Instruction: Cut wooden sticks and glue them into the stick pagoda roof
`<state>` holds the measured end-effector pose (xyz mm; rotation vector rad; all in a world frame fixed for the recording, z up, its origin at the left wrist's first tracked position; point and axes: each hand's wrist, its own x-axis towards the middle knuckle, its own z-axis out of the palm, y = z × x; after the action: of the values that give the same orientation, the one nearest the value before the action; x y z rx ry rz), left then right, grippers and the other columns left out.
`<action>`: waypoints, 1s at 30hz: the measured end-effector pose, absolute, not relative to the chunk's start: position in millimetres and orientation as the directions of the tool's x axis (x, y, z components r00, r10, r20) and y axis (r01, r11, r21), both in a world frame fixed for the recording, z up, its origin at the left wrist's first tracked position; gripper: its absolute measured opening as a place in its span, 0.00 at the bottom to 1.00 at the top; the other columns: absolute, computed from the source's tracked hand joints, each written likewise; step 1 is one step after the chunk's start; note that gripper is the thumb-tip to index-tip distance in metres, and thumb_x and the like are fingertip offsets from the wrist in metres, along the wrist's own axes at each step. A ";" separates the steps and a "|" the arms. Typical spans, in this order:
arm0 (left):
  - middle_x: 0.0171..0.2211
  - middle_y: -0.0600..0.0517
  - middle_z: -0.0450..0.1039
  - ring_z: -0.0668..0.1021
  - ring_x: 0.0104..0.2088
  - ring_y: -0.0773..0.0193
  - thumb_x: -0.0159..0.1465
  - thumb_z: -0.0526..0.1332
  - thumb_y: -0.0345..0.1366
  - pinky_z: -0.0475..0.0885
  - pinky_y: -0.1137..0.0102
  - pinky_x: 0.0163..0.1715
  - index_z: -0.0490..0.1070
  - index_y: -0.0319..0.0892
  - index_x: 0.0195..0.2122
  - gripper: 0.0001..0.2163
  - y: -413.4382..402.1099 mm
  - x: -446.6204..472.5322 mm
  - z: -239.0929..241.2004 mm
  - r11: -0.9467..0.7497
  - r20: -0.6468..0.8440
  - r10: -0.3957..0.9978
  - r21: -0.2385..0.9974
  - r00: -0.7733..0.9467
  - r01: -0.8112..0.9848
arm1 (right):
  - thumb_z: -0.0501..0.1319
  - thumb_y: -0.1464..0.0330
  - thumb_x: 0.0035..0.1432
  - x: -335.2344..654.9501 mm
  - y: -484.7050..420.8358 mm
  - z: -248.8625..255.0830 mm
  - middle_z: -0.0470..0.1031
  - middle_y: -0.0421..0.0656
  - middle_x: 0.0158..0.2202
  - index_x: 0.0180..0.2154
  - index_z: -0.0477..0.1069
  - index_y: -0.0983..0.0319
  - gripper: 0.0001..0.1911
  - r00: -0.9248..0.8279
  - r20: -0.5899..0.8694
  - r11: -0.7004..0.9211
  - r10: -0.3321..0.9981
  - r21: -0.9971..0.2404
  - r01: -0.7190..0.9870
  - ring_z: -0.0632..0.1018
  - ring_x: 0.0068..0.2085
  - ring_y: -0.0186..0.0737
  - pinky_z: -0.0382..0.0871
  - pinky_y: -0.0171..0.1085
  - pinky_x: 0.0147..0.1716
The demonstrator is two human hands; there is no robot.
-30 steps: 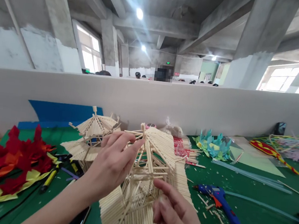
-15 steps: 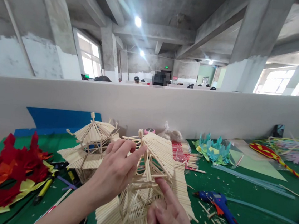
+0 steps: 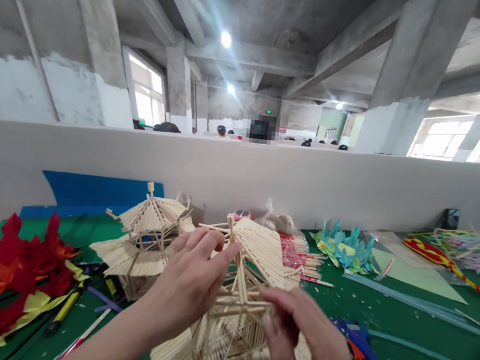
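Note:
In the middle stands a pavilion model (image 3: pixel 258 245) built of thin wooden sticks, its near roof side showing bare frame. My left hand (image 3: pixel 197 270) rests over the upper left of this roof, fingers bent round the frame close to the peak; some fingertips are hidden. At the lower right of the roof frame, the thumb and forefinger of my right hand (image 3: pixel 312 344) close on the end of a wooden stick (image 3: pixel 247 306) along the eave. A second stick pavilion (image 3: pixel 153 216) stands behind to the left.
Red and yellow felt pieces (image 3: pixel 17 270) lie at left beside a yellow-black utility knife (image 3: pixel 63 313). At right are a blue glue gun (image 3: pixel 370 351), clear glue sticks (image 3: pixel 412 301), a blue-green paper ornament (image 3: pixel 345 247) and bagged sticks (image 3: pixel 293 249). A white partition (image 3: pixel 224 166) runs behind.
My right hand has shifted up and right, from pressing with a stretched forefinger to a thumb-and-forefinger grip at the stick's end. My left hand stays on the roof. The view has tilted slightly.

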<state>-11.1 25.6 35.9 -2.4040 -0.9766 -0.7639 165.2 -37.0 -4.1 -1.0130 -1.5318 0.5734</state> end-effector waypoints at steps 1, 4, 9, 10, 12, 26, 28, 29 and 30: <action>0.33 0.48 0.64 0.64 0.34 0.58 0.60 0.49 0.26 0.62 0.61 0.33 0.64 0.41 0.45 0.14 25.2 -11.1 36.6 -0.658 0.629 0.493 -0.184 0.602 0.730 | 0.56 0.69 0.53 168.6 -29.9 5.2 0.70 0.44 0.29 0.38 0.71 0.57 0.10 -0.010 0.633 0.579 0.774 -0.701 0.418 0.71 0.29 0.39 0.66 0.39 0.28; 0.33 0.48 0.63 0.64 0.34 0.58 0.60 0.48 0.25 0.62 0.62 0.33 0.64 0.41 0.44 0.13 24.2 -10.9 38.6 -0.665 0.604 0.512 -0.171 0.610 0.727 | 0.56 0.72 0.52 172.7 -7.7 26.4 0.66 0.44 0.32 0.35 0.72 0.58 0.09 -0.184 0.678 0.618 0.711 -0.479 0.623 0.69 0.34 0.41 0.65 0.42 0.33; 0.34 0.47 0.63 0.63 0.35 0.57 0.61 0.48 0.26 0.62 0.61 0.34 0.63 0.40 0.45 0.13 25.4 -10.5 38.4 -0.670 0.588 0.525 -0.161 0.616 0.725 | 0.55 0.73 0.53 163.0 9.9 33.1 0.63 0.46 0.41 0.29 0.72 0.61 0.07 -0.249 0.665 0.618 0.704 -0.402 0.676 0.67 0.42 0.43 0.62 0.44 0.40; 0.34 0.47 0.63 0.63 0.35 0.57 0.61 0.48 0.26 0.61 0.61 0.34 0.62 0.40 0.46 0.13 26.1 -10.5 37.6 -0.673 0.586 0.523 -0.162 0.619 0.721 | 0.55 0.73 0.53 161.1 10.3 32.6 0.63 0.47 0.42 0.28 0.71 0.61 0.07 -0.254 0.671 0.622 0.696 -0.388 0.680 0.66 0.43 0.44 0.61 0.44 0.41; 0.34 0.47 0.62 0.63 0.35 0.57 0.61 0.48 0.26 0.61 0.61 0.35 0.62 0.40 0.46 0.13 27.5 -10.5 35.7 -0.676 0.585 0.521 -0.160 0.621 0.719 | 0.54 0.72 0.55 158.6 9.9 31.9 0.63 0.47 0.43 0.27 0.71 0.61 0.09 -0.264 0.682 0.620 0.683 -0.349 0.702 0.66 0.44 0.44 0.61 0.45 0.42; 0.34 0.47 0.62 0.62 0.35 0.58 0.61 0.48 0.25 0.60 0.61 0.35 0.63 0.39 0.44 0.11 28.8 -10.5 33.2 -0.699 0.604 0.503 -0.137 0.618 0.702 | 0.52 0.72 0.55 153.0 13.1 28.3 0.65 0.49 0.45 0.23 0.67 0.63 0.12 -0.298 0.654 0.609 0.695 -0.316 0.728 0.67 0.45 0.45 0.61 0.44 0.44; 0.33 0.47 0.61 0.62 0.35 0.58 0.61 0.48 0.25 0.60 0.61 0.34 0.62 0.39 0.44 0.12 28.8 -10.3 33.0 -0.701 0.611 0.495 -0.138 0.618 0.699 | 0.52 0.72 0.55 153.0 13.9 27.7 0.66 0.49 0.44 0.22 0.67 0.63 0.11 -0.295 0.655 0.612 0.695 -0.326 0.720 0.68 0.44 0.43 0.62 0.43 0.44; 0.33 0.47 0.61 0.62 0.35 0.58 0.61 0.48 0.25 0.60 0.61 0.34 0.62 0.39 0.44 0.12 28.8 -10.1 33.2 -0.705 0.613 0.490 -0.139 0.619 0.696 | 0.52 0.72 0.55 152.9 14.4 27.6 0.66 0.48 0.43 0.22 0.67 0.63 0.11 -0.293 0.658 0.614 0.694 -0.328 0.718 0.68 0.43 0.43 0.62 0.43 0.44; 0.33 0.47 0.61 0.62 0.35 0.58 0.61 0.48 0.24 0.60 0.61 0.34 0.62 0.39 0.44 0.12 28.7 -10.0 33.4 -0.707 0.613 0.488 -0.139 0.621 0.693 | 0.52 0.73 0.55 152.7 14.9 27.6 0.66 0.48 0.43 0.22 0.67 0.63 0.11 -0.292 0.660 0.616 0.692 -0.329 0.716 0.68 0.43 0.43 0.62 0.43 0.43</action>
<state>-10.0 28.7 33.4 -2.4843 -0.9448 -0.7830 152.7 14.9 27.6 -1.1069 -2.0303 -0.0375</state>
